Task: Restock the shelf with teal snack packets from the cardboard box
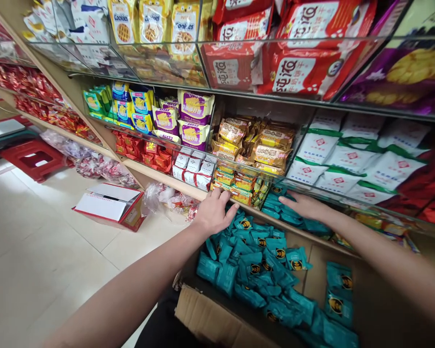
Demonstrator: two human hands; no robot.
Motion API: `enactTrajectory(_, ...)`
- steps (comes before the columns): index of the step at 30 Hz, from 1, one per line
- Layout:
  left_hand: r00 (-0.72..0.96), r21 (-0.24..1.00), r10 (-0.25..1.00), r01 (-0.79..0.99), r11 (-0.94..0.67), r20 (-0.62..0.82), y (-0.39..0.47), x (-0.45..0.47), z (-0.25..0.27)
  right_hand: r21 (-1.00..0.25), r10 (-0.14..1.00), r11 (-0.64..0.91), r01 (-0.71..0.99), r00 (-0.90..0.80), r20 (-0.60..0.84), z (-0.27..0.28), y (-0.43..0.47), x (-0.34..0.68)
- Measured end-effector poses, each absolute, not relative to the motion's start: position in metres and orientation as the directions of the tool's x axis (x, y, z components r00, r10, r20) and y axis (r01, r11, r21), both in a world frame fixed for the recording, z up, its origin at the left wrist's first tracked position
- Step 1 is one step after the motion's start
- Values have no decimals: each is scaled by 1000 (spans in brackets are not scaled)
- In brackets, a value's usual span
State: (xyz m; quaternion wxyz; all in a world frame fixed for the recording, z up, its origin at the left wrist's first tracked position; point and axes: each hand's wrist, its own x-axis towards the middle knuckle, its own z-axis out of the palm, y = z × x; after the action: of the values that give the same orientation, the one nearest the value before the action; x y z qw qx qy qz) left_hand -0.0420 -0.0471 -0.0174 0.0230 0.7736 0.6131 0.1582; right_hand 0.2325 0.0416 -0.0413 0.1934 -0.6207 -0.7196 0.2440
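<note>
My left hand (216,213) rests at the wooden front edge (252,209) of the bottom shelf, beside small yellow-and-green packets (240,187). Its thumb stands apart from the bent fingers, and nothing shows in it. My right hand (307,207) reaches into a shelf compartment, over teal packets (281,212) lying there. Its fingers are stretched out and hold nothing that I can see. Below both hands, a cardboard box (217,316) holds many loose teal packets (255,261) with a black-and-orange round mark. Part of the box bottom shows on the right, around a few packets.
Clear dividers separate brown packets (273,147), white-and-green bags (339,180) and purple soda biscuits (196,107). A glass-fronted shelf (159,63) overhangs them. On the floor stand a red-and-white carton (110,205), plastic bags (168,198) and a red stool (34,154).
</note>
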Motion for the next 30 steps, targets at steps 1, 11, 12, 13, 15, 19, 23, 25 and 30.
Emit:
enactTrajectory(1,200,227,954,941,-251,223,-47,-42,-18,-582,984,124,804,-176,-34,-29,21,234)
enactTrajectory(11,211,184,932,944,-272,294,-47,-40,-20,-398,835,510,762,-550,17,-68,-99,142)
enactTrajectory(12,214,186,929,943,-277,301,-48,-41,-20,-388,859,470,793,-512,-5,-82,-92,132)
enactTrajectory(13,216,188,926,941,-283,309,-48,-41,-21,-379,884,424,822,-468,-26,-93,-85,124)
enactTrajectory(15,217,195,922,937,-289,320,-49,-41,-21,-381,922,341,860,-385,-44,-107,-76,113)
enactTrajectory(19,218,226,919,927,-301,329,-47,-45,-23,-464,962,185,866,-255,-93,-108,-77,117)
enactTrajectory(23,233,290,892,888,-358,388,-47,-51,-21,-651,990,89,754,-137,-24,-82,-93,149)
enactTrajectory(25,273,322,830,827,-460,486,-56,-47,-18,-767,997,57,640,-73,13,-64,-107,166)
enactTrajectory(30,259,662,827,503,-556,498,-110,4,-14,-945,998,30,327,50,49,-28,-151,180)
